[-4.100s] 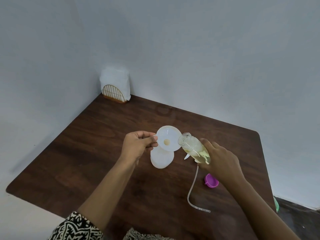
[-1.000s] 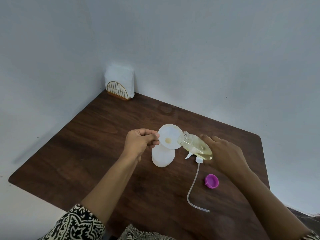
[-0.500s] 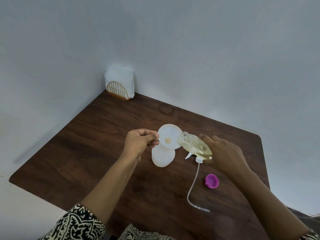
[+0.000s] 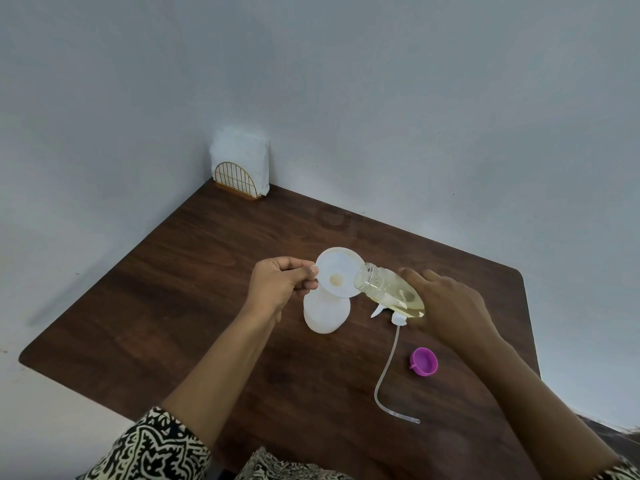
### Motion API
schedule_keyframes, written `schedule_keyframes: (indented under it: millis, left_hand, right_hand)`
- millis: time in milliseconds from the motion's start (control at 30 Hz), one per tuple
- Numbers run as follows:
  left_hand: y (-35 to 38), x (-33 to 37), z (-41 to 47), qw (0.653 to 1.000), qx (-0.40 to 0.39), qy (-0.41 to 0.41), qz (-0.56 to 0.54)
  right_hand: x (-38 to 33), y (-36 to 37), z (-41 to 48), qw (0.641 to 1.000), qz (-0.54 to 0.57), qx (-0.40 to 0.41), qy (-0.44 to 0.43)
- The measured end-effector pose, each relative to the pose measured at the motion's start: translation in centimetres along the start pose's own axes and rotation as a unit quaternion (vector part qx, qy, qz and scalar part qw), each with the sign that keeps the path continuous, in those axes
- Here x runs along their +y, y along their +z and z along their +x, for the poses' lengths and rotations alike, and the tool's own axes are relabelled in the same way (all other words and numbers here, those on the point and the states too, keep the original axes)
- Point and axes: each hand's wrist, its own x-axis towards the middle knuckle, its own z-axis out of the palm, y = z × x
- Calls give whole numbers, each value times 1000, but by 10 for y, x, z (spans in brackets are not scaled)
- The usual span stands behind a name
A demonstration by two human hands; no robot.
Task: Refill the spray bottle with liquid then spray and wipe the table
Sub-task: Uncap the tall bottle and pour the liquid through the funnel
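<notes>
A white spray bottle [image 4: 325,315] stands uncapped in the middle of the dark wooden table [image 4: 194,292], with a white funnel [image 4: 341,277] in its neck. My left hand [image 4: 282,284] pinches the funnel's rim. My right hand [image 4: 450,303] holds a clear bottle of pale yellow liquid [image 4: 389,292], tilted so its open mouth sits over the funnel's edge. A little yellow liquid shows in the funnel's centre. The white spray head with its long dip tube [image 4: 389,365] lies on the table under my right hand.
A purple cap [image 4: 424,361] lies on the table to the right of the tube. A gold wire holder with white napkins [image 4: 240,169] stands in the far corner against the grey walls. The table's right edge is close to my right forearm.
Since four seconds ago the clear bottle has tipped lower toward the funnel and the view has shifted slightly. Over the last second nothing has visibly moved.
</notes>
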Motion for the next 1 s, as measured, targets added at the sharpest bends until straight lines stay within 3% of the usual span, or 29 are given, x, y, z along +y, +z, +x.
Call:
schedule_keyframes:
  millis: [1000]
  left_hand:
    - [-2, -1, -1, 1000, -6, -5, -6]
  right_hand:
    - [-1, -3, 1, 1000, 0, -3, -6]
